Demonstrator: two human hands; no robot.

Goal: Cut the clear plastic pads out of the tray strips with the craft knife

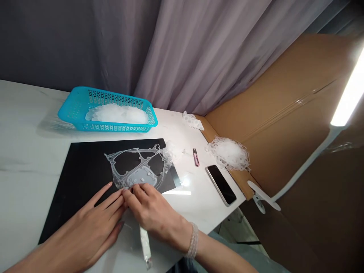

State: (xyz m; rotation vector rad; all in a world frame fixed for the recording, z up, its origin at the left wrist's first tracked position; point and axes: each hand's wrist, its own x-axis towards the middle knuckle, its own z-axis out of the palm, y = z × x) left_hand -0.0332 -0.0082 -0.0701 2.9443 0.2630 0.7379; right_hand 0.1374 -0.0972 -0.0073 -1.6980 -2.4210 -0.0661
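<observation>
A clear plastic sheet with large cut-out openings (136,169) lies on a black mat (82,167), with one rounded translucent piece (144,176) inside it. My left hand (99,223) rests at the sheet's near edge, its fingers stretched out and the index finger apart from the others. My right hand (150,208) has its fingers bent and pressed together at the same edge, touching the left fingertips. What the right fingers pinch, if anything, is hidden. A whitish wrapped strip (145,246) sticks out below my right hand.
A blue basket (110,127) holding white translucent pieces stands behind the mat. To the right lie pink snips (196,157), a phone (221,185), a heap of clear scraps (229,153) and a crumpled wrapper (193,121). A clamp lamp (309,163) reaches in at the far right.
</observation>
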